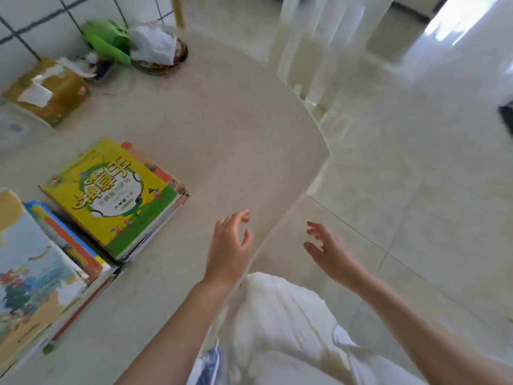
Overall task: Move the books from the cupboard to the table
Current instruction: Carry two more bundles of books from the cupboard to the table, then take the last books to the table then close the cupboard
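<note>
A stack of books topped by a yellow and green book (111, 195) lies on the beige table (222, 129) at the left. A second stack with a blue and orange picture cover (33, 273) sits at the lower left, leaning against a thin blue and orange book (66, 234). My left hand (230, 245) hovers over the table's near edge, fingers relaxed and holding nothing. My right hand (330, 248) is off the table over the floor, fingers spread and empty. No cupboard is in view.
A brown tissue box (47, 93) stands at the back left. A round basket (163, 56) with white cloth and a green bag (108, 41) sit at the back by the tiled wall. A pale chair (313, 48) stands beyond the table's right edge.
</note>
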